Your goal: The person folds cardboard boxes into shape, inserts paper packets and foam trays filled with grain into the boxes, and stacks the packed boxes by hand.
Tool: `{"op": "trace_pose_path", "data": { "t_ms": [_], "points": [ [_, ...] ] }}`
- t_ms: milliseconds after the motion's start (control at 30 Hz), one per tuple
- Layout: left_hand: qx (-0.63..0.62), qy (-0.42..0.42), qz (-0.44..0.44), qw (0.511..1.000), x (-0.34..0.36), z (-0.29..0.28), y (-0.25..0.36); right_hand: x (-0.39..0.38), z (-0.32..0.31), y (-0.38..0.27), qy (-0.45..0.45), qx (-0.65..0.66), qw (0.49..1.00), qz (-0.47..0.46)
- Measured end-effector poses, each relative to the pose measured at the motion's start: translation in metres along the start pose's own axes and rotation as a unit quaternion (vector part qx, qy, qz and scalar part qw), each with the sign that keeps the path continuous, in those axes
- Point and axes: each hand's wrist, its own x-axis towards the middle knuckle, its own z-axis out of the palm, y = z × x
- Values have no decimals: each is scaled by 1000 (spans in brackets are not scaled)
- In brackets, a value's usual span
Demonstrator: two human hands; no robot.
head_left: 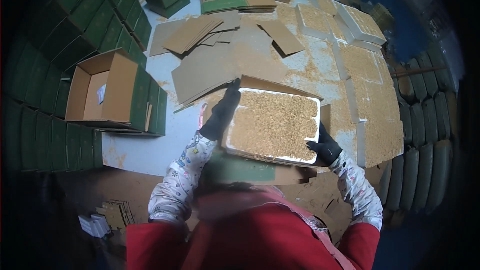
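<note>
A white, shallow tray-like block (272, 125), its top covered in brown flakes, is between my two black-gloved hands. It sits in or just over an open brown and green cardboard box (282, 86), whose flaps show behind it and at its right; how deep it sits I cannot tell. My left hand (222, 115) presses along the block's left side, fingers stretched toward the far left corner. At the near right corner, my right hand (326, 147) grips the edge with the thumb over the top. The fingers underneath are hidden.
Flat cardboard sheets (215, 65) lie beyond on the white table (175, 156). An open box (107, 90) stands at left before stacked green boxes (42, 95). Similar flake-covered blocks (382, 137) line the right side. Stacked dark bags (425, 170) are past the table's right edge.
</note>
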Motion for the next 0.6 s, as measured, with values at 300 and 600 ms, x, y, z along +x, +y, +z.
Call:
{"op": "trace_pose_path", "data": {
  "t_ms": [300, 600],
  "points": [
    [337, 165, -103, 921, 18, -91, -90, 45, 28, 2, 3, -764, 626, 155],
    [603, -99, -406, 679, 101, -186, -178, -47, 10, -50, 358, -580, 715, -157]
  ]
}}
